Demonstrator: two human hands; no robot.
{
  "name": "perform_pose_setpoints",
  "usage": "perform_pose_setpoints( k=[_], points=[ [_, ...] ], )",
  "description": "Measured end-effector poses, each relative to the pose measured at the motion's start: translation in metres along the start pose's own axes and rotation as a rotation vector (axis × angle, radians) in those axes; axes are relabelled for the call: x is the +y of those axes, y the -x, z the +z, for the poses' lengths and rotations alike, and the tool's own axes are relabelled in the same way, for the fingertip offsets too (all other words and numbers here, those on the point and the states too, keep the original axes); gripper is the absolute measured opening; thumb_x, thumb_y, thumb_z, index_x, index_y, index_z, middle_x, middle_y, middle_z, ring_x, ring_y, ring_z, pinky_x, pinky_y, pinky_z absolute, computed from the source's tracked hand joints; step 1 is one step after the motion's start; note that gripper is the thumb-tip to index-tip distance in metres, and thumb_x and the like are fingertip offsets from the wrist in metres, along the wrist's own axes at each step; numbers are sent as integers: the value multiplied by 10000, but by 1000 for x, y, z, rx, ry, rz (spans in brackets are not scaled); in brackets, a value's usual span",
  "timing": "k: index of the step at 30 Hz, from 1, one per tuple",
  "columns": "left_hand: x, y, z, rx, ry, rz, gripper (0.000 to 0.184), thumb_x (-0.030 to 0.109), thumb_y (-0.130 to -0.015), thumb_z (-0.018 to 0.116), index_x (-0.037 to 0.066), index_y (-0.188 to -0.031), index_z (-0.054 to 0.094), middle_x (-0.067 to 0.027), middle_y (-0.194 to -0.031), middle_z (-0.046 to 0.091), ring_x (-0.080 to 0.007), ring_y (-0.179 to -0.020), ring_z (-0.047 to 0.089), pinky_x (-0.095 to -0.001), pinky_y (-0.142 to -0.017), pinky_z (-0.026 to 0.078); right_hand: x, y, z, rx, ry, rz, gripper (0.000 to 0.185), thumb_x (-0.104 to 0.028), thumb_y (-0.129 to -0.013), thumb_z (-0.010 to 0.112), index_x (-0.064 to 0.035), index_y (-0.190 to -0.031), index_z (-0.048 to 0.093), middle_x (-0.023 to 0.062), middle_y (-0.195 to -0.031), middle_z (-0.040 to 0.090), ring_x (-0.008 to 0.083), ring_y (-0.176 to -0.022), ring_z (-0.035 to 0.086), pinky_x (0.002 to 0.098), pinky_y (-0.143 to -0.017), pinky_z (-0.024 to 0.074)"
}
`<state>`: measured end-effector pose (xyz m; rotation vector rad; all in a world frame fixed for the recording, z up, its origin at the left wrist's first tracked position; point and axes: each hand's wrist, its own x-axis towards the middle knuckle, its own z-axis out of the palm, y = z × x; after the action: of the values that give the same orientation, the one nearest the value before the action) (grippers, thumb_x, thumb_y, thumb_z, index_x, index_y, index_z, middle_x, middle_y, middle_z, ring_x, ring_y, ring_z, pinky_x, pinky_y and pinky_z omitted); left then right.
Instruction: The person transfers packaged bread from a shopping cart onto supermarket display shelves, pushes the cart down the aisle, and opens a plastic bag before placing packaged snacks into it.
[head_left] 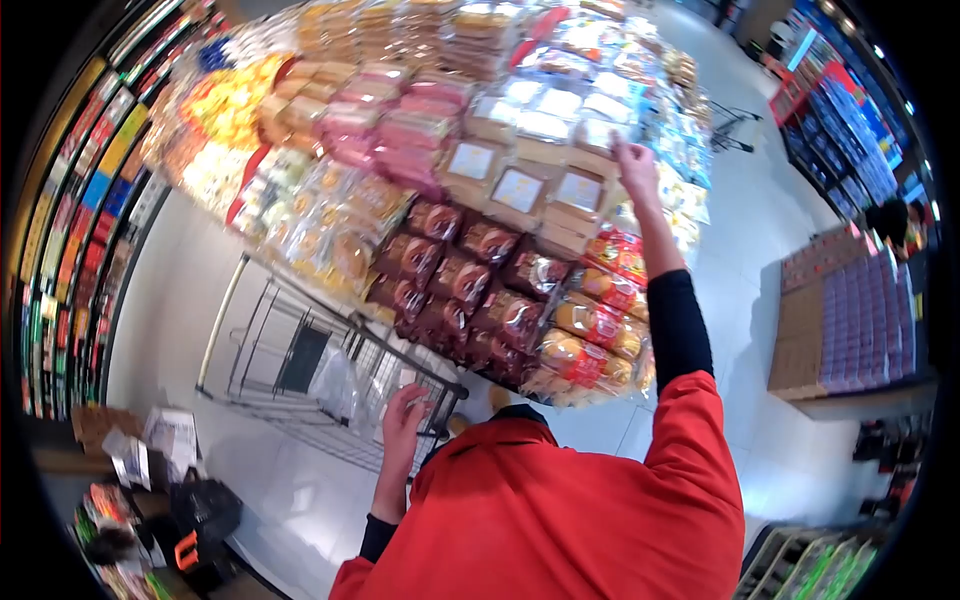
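Plastic packs (425,130) of food lie in front of us, in lots of rows. Our wire cart (303,360) stands close to them, on the left. Shiny dark brown bags (460,280) sit near our side, with yellow bread packs (598,325) just to their right. Behind them we see flat packs with white labels (578,192). Our right hand (633,165) is right by those, fingers close together; we can't tell if they hold anything. Our left hand (403,412) is by the cart's edge, fingers bent and a little apart.
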<state>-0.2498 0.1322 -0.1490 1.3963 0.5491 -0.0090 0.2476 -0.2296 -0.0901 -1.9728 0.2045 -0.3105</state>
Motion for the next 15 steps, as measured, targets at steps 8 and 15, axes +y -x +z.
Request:
perform_pose_setpoints(
  k=[8, 15],
  points=[
    [-78, 11, -61, 280, 38, 27, 155, 80, -930, 687, 26, -1061, 627, -40, -1016, 670, -125, -923, 652, -274, -793, 516, -103, 213, -28, 97, 64, -480, 333, -249, -1010, 596, 26, -1197, 615, 138, -1160, 642, 243, -1052, 609, 355, -938, 480],
    [-179, 48, -96, 382, 61, -159, 152, 88, -889, 733, 48, -834, 597, 48, -760, 583, -36, -738, 520, -224, -652, 443, -43, 449, 107, -1343, -330, 145, 152, -50, -961, 639, -39, -1113, 653, 21, -1008, 661, 95, -905, 627, 241, -807, 503]
  ],
)
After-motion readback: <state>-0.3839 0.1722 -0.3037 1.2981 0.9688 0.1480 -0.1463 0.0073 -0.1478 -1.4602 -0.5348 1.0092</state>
